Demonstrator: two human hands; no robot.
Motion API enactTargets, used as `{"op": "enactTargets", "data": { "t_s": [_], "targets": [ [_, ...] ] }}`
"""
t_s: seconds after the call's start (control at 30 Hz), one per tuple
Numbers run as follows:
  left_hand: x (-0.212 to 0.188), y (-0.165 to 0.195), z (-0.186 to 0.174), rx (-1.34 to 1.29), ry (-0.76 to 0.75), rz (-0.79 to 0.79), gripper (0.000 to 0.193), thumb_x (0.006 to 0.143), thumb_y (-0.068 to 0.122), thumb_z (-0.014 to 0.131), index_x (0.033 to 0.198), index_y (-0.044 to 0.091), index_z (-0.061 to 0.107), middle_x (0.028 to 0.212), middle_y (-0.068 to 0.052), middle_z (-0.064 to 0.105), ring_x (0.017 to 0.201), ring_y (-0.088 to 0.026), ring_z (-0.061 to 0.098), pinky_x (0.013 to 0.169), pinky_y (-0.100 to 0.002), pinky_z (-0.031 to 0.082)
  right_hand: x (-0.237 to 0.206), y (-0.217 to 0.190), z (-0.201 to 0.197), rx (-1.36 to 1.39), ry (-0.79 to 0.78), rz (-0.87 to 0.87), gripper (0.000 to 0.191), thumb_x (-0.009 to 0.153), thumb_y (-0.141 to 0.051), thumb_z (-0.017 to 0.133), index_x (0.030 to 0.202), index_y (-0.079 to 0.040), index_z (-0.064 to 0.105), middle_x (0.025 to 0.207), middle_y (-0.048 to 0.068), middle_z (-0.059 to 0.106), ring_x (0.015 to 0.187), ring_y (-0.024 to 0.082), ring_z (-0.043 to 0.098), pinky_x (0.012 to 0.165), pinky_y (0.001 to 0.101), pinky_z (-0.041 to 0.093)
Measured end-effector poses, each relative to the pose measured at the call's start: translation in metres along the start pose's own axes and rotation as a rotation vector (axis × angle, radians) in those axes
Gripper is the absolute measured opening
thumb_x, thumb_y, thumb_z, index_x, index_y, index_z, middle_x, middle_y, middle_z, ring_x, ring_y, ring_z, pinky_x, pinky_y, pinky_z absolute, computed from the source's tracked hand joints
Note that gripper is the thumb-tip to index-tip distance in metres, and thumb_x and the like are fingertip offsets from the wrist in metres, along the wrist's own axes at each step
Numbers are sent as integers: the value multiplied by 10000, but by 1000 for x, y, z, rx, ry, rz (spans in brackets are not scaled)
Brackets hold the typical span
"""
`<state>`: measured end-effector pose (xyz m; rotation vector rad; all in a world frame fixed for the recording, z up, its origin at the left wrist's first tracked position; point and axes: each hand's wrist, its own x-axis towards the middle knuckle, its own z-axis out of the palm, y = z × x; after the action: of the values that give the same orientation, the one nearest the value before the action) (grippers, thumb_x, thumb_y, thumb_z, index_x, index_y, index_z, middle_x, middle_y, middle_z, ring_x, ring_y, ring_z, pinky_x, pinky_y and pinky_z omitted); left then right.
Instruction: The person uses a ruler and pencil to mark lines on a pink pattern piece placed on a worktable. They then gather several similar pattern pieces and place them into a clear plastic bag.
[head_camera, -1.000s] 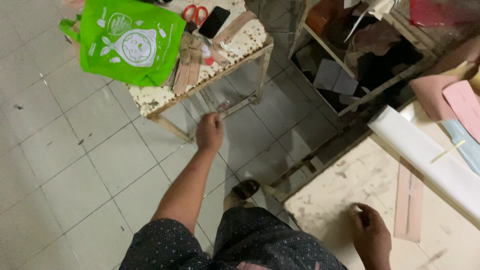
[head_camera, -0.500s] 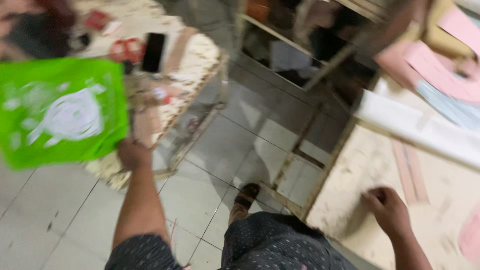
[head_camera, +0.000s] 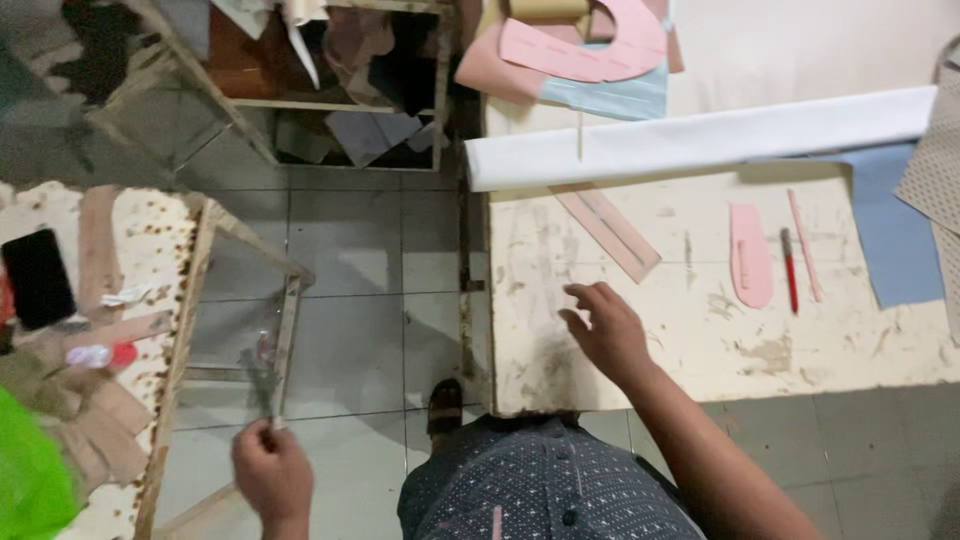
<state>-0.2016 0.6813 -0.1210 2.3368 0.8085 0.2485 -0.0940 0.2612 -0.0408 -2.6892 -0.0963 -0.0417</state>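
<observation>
The left hand (head_camera: 272, 473) has its fingers curled tight round a thin, dark tool (head_camera: 262, 385), blurred by motion, whose tip points to twelve o'clock; what kind of tool it is cannot be told. A second ago that hand was empty and stretched out toward the side table's frame; now it has drawn back close to the body with the tool in its grip, so the pick-up looks done.

The right hand (head_camera: 606, 330) hovers over the worktable (head_camera: 640, 350) with fingers loosely spread and bent, holding nothing. Before, it rested nearer the table's near edge; it has since moved up the board. At one o'clock from it lies a pink strip (head_camera: 608, 232), at three o'clock a pink shaped piece (head_camera: 750, 255) and a red pen (head_camera: 789, 270), and at twelve o'clock a white roll (head_camera: 700, 140).

At nine o'clock from the left hand stands the side table (head_camera: 150, 300), with a phone (head_camera: 37, 277) on it and a green bag (head_camera: 30, 480) at its near corner.
</observation>
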Motion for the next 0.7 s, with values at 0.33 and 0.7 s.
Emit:
{"op": "enactTargets", "data": {
  "t_s": [0.33,0.7],
  "targets": [
    [-145,286,140,-208,-650,1056,116,847,147,690,842,56,619,816,-108,657,779,-301,662,717,-430,545,-51,118,-90,-176,-27,-367,376,834,-195,727,1209,-199,709,1179,-9,683,1221,218,576,1193,534,178],
    [-282,465,321,-374,-561,1137,223,926,145,702,1118,38,668,1128,-137,660,1068,-334,629,934,-437,507,-89,391,-187,268,44,394,186,932,-254,757,1068,-128,760,961,33,678,817,182,672,784,352,554]
  ]
}}
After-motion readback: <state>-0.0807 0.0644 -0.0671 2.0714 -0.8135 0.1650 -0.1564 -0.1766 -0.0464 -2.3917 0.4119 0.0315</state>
